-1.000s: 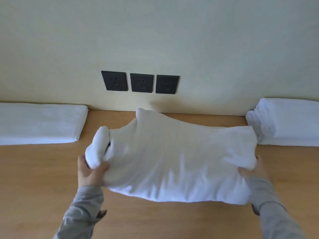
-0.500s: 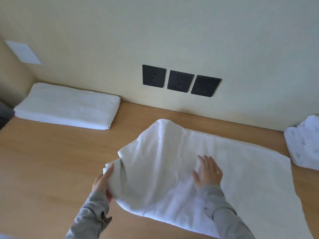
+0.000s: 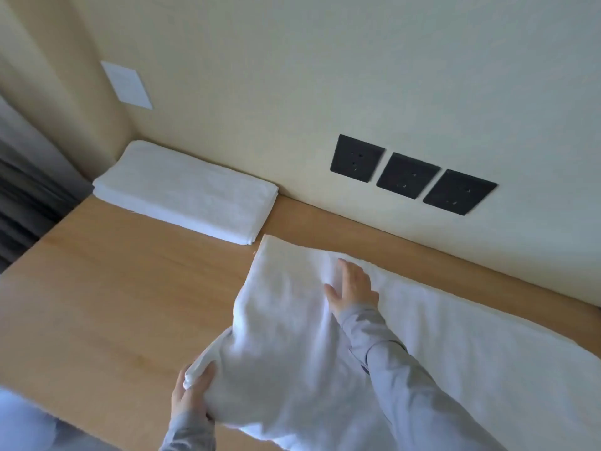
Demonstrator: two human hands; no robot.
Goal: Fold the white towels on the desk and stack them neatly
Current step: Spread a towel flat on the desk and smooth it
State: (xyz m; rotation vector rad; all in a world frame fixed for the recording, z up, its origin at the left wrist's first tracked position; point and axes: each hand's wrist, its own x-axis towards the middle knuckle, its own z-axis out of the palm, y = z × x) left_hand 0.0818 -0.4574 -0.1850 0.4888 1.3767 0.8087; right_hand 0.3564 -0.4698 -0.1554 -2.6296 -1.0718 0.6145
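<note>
A large white towel [image 3: 455, 346] lies spread across the wooden desk [image 3: 113, 304], running from the middle to the right edge of view. My left hand [image 3: 192, 395] grips the towel's near left corner and holds it bunched, slightly lifted off the desk. My right hand [image 3: 353, 286] lies flat with spread fingers on the towel's far left part, pressing it down. A folded white towel [image 3: 188, 192] rests at the back left of the desk against the wall.
Three black wall sockets [image 3: 409, 175] sit above the desk's back edge. A white wall plate [image 3: 126, 84] is higher up on the left. A dark curtain [image 3: 22, 196] hangs past the desk's left end. Bare wood lies left of the spread towel.
The towel went from held up in both hands to laid on the desk. My right hand let go and slid to its far left part. The view swung left, hiding the right stack.
</note>
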